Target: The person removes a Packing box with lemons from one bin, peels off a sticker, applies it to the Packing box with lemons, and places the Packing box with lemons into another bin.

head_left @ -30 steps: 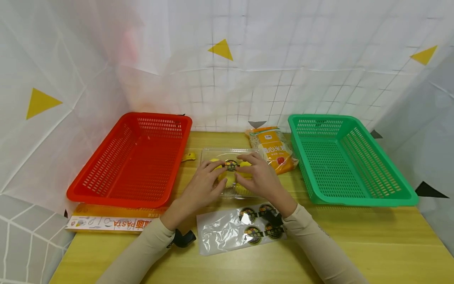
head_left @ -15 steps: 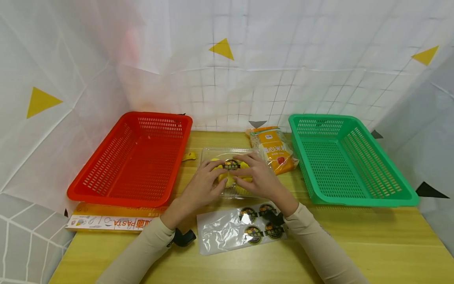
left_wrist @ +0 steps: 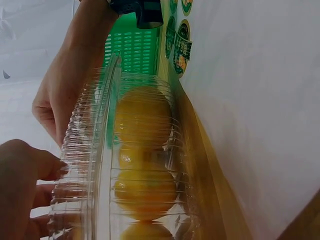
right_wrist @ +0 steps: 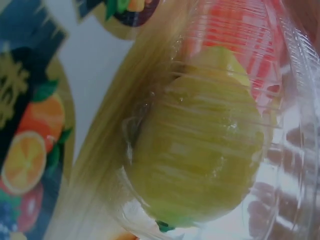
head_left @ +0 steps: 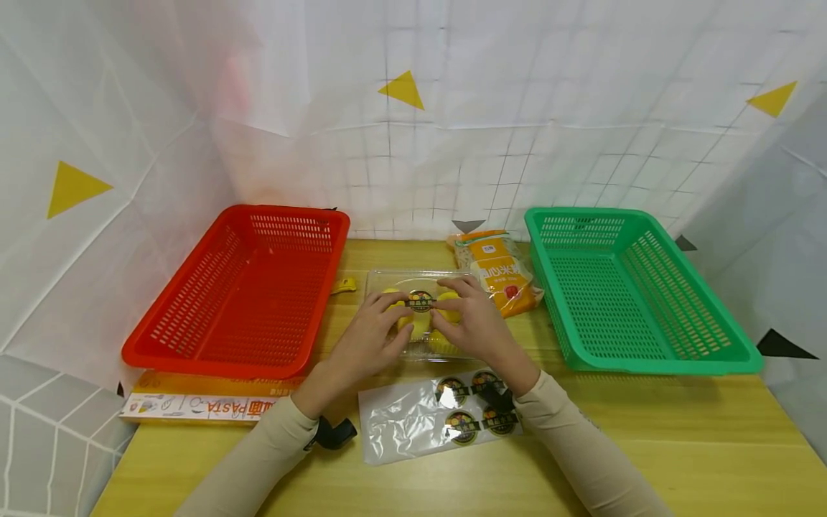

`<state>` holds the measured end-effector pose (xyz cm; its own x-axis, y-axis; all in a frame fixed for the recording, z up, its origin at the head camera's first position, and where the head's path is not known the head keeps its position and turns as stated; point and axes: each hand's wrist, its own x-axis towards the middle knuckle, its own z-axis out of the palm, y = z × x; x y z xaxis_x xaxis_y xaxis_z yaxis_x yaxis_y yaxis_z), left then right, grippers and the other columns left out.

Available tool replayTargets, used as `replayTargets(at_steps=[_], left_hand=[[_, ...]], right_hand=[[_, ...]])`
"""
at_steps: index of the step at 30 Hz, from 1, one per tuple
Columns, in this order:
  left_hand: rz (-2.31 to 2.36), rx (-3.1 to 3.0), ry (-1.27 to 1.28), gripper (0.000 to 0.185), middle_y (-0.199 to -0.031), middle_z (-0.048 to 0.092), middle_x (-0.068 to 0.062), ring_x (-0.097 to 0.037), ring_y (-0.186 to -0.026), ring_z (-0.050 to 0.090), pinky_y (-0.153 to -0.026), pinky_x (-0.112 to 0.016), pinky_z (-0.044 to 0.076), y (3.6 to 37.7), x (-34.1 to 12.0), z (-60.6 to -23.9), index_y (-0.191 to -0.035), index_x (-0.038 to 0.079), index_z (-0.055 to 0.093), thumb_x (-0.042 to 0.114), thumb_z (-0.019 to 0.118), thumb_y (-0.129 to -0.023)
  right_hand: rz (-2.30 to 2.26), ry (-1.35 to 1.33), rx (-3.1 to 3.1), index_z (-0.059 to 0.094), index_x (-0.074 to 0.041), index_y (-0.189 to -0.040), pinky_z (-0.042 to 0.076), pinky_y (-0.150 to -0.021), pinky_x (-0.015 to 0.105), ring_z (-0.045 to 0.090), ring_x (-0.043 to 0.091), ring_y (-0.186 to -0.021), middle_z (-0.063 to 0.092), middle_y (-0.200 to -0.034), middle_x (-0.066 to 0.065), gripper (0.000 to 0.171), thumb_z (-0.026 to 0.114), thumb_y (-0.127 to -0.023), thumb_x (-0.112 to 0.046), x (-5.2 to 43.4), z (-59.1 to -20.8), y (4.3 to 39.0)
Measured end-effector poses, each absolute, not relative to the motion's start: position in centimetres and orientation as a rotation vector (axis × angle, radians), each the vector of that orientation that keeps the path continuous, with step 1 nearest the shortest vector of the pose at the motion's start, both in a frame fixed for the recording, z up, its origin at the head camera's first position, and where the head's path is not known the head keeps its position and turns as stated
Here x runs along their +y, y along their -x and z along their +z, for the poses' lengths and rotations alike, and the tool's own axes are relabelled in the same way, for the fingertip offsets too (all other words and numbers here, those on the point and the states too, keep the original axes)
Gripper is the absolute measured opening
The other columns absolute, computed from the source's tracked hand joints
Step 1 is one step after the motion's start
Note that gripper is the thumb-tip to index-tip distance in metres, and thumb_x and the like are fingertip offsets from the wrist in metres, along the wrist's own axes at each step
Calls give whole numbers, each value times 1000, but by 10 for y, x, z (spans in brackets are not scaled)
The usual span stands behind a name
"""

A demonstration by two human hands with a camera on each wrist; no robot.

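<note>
A clear plastic fruit box (head_left: pixel 423 276) with its lid down sits mid-table, holding several yellow lemons (left_wrist: pixel 145 192). On top of the lid lies a round dark label sticker (head_left: pixel 421 301) with a band across it. My left hand (head_left: pixel 367 332) rests on the lid's left side, fingertips at the band's left end. From the other side my right hand (head_left: pixel 479 324) touches the lid, fingertips by the band's right end. Both hands have loosely bent fingers. The right wrist view shows one lemon (right_wrist: pixel 200 150) close up through the ribbed wall; that hand's fingers are mostly out of that view.
In front of the box lies a sheet of stickers (head_left: pixel 400 424). A red basket (head_left: pixel 258 287) stands left, a green basket (head_left: pixel 620 309) right. An orange-and-clear food bag (head_left: pixel 494 269) lies behind the box. A pasta box (head_left: pixel 194 406) and small yellow item (head_left: pixel 344 286) lie left.
My right fingertips shift slightly over the sticker, moving left across its band and then back to its right end. The left hand and the box stay in place.
</note>
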<state>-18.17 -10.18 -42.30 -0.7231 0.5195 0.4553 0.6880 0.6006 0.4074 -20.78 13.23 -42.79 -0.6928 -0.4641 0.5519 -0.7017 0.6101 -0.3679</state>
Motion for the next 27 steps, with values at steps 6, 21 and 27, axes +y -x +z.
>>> replayTargets(at_steps=[6,21,27], left_hand=[[-823,-2529,975,19,-128,64,-18,-36,-121,53,-108,-49,42,182,-102,-424,-111,2,75,14,67,-98],[-804,-2535,972,21,-124,62,-17,-34,-119,53,-106,-50,42,181,-102,-425,-115,8,77,17,66,-99],[-762,-2529,986,22,-124,61,-17,-35,-119,52,-104,-52,43,182,-101,-426,-117,10,77,18,65,-99]], right_hand=[[752,-877,-2456,80,0,-109,50,-98,55,54,39,-122,64,-134,21,27,75,-92,-20,132,-428,208],[708,-885,-2492,76,-5,-115,45,-103,59,54,41,-123,61,-139,23,29,71,-94,-24,132,-427,208],[647,-896,-2523,75,-9,-126,45,-101,59,53,40,-123,59,-142,22,36,69,-95,-27,132,-428,208]])
